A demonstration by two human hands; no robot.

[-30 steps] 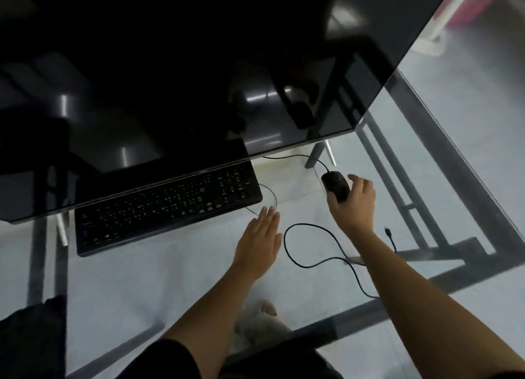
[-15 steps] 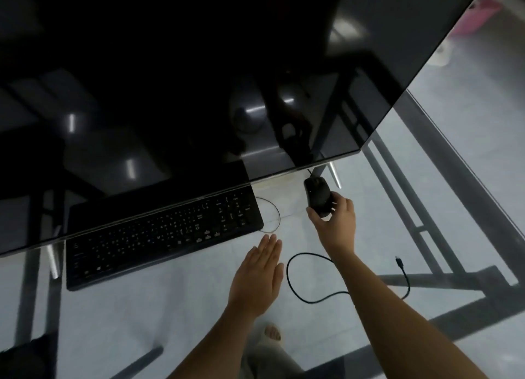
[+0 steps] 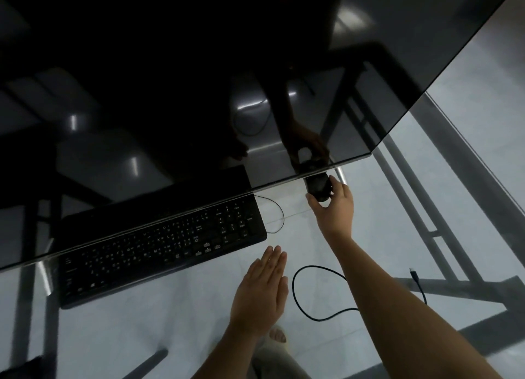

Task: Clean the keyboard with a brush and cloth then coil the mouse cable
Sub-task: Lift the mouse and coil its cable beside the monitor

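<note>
Right hand (image 3: 333, 208): we pinch the mouse (image 3: 318, 186) by the monitor (image 3: 199, 80) edge, parking it clear.
Left hand (image 3: 260, 289): flat, fingers together (bracing on the counter (image 3: 142, 330)).
Cable (image 3: 309, 293): 1 loose loop, uncoiled.

left hand (image 3: 260, 289): bare, no ring or watch seen | right hand (image 3: 335, 208): bare, wrist unadorned | forearms: bare, no sleeves in view | foot (image 3: 277, 336): toes bare, in pale open-toed slipper | legs: pale trousers
</note>
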